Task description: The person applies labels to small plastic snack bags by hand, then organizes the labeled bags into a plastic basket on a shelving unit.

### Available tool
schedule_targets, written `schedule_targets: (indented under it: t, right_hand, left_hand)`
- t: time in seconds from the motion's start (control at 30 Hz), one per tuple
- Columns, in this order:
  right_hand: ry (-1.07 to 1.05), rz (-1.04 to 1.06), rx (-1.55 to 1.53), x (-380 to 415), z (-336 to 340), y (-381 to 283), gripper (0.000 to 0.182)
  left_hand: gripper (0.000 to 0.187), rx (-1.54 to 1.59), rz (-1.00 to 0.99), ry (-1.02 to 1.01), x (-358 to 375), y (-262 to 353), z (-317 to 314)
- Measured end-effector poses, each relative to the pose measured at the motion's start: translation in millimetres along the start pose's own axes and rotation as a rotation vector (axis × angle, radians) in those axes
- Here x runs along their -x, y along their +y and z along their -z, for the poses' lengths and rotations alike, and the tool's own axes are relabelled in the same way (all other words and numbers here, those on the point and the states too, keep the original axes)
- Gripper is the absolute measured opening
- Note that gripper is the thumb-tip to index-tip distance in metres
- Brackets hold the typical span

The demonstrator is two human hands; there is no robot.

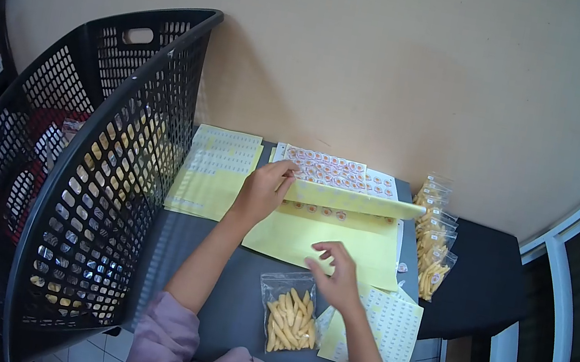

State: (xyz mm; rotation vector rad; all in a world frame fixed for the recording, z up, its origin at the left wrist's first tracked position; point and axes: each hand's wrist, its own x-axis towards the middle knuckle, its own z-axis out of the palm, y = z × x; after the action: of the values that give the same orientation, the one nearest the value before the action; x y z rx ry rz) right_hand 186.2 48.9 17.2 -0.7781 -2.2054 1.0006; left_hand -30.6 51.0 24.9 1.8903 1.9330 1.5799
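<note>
Partly hidden: sticker sheet [329, 222] (under L hand [263, 192]).

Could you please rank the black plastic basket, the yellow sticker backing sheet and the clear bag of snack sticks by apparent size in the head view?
1. Black perforated plastic basket, though it sits nearest the camera.
2. Yellow sticker backing sheet.
3. Clear bag of snack sticks.

No text can be read anywhere. The round stickers on the sticker sheet [330, 169] beyond the left hand [261, 191] show only blurred print. Labels on the small sheets [388, 328] beside the right hand [336, 269] are too small.
</note>
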Motion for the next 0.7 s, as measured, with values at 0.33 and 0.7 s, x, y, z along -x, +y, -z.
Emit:
schedule_targets:
  t: [0.33, 0.7]
  right_hand:
    - [0.2, 0.071, 0.258, -67.9, 34.3, 68.7, 0.033]
    - [0.373, 0.053, 0.404, -68.2, 18.0, 88.1, 0.021]
  left_hand:
    - [0.021, -0.25, -0.467, 0.096, 4.9, 11.4, -39.6]
    - [0.018, -0.23, -0.329, -0.285, 6.1, -6.1, -107.2]
